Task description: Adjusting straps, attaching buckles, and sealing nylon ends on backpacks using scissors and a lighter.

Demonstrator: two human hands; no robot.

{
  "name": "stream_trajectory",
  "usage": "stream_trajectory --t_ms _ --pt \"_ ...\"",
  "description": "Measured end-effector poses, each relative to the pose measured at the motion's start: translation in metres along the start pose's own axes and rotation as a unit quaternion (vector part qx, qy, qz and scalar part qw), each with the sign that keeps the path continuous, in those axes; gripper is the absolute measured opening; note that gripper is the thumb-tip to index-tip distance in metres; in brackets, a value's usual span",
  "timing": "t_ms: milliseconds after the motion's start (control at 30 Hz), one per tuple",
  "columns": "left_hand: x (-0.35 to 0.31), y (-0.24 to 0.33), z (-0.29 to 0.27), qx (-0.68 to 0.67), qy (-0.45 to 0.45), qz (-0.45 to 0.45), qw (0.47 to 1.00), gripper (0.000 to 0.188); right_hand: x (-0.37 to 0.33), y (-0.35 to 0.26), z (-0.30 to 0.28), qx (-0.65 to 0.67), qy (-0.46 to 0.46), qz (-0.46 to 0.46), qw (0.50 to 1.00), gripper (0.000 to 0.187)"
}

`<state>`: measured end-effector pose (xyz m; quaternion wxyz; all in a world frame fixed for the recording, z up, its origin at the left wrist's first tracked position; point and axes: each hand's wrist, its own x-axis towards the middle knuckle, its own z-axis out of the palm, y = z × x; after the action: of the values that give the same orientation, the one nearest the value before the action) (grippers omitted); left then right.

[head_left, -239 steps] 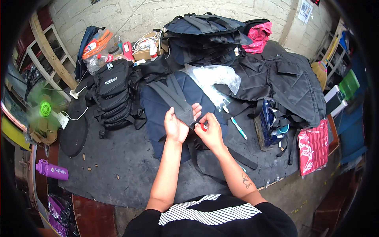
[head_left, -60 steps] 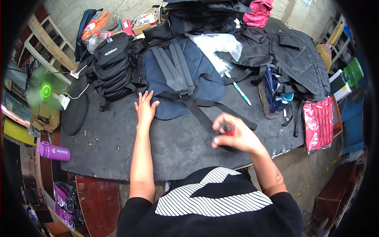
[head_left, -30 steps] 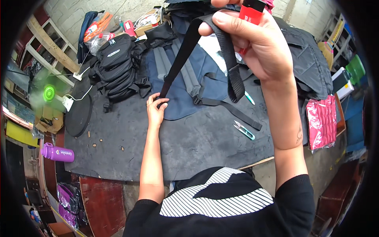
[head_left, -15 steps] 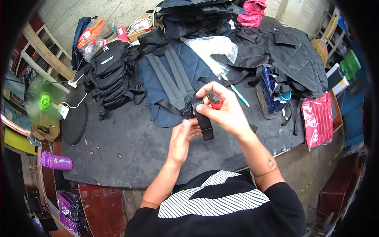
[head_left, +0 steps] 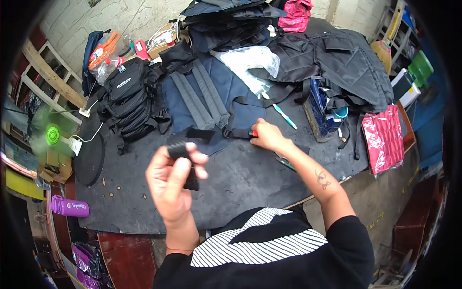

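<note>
Just above my striped shirt front (head_left: 260, 238), my left hand (head_left: 172, 183) is up, fingers curled and pinching a black strap (head_left: 178, 151), ribbed flat webbing, folded over the fingers with a piece hanging below the thumb. Farther out to the right, my right hand (head_left: 269, 137) is closed around a small red thing (head_left: 253, 134), mostly hidden; whether those fingers touch the webbing beside them, I can't tell. Under that forearm, green scissors (head_left: 286, 164) peek out on the scuffed, matte black table (head_left: 127, 207). Beyond both hands lies the smooth navy panel (head_left: 225, 81), its two long padded grey straps (head_left: 191, 102) side by side. Left of it slumps a bulky black backpack (head_left: 129, 91), all rounded pockets; right, a slim pen (head_left: 285, 115). Past that, a crinkled clear plastic bag (head_left: 255, 60), glossy. Farthest, a floppy dark stack of bags (head_left: 231, 29) before the rough block wall (head_left: 154, 14).
</note>
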<state>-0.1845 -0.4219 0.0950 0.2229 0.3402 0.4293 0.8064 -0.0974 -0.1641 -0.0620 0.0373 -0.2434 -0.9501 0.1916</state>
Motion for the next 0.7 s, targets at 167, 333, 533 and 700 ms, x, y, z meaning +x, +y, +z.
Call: stream_trajectory --t_ms 167,333,533,700 --pt "0.02 0.023 -0.018 0.017 -0.001 0.082 0.997 0.027 0.025 -0.063 -0.15 0.366 -0.113 -0.074 0.921 0.029" --pt "0.067 0.02 -0.021 0.024 -0.029 0.047 0.998 0.029 0.05 -0.124 -0.249 0.451 -0.028 -0.195 0.871 0.019" --pt "0.145 -0.019 -0.003 -0.234 -0.138 -0.207 0.94 0.031 0.058 -0.159 -0.254 0.302 0.033 -0.226 0.925 0.02" --pt "0.176 -0.002 -0.007 -0.11 -0.05 -0.102 0.987 0.009 0.03 -0.14 -0.222 0.419 0.008 -0.225 0.88 0.026"
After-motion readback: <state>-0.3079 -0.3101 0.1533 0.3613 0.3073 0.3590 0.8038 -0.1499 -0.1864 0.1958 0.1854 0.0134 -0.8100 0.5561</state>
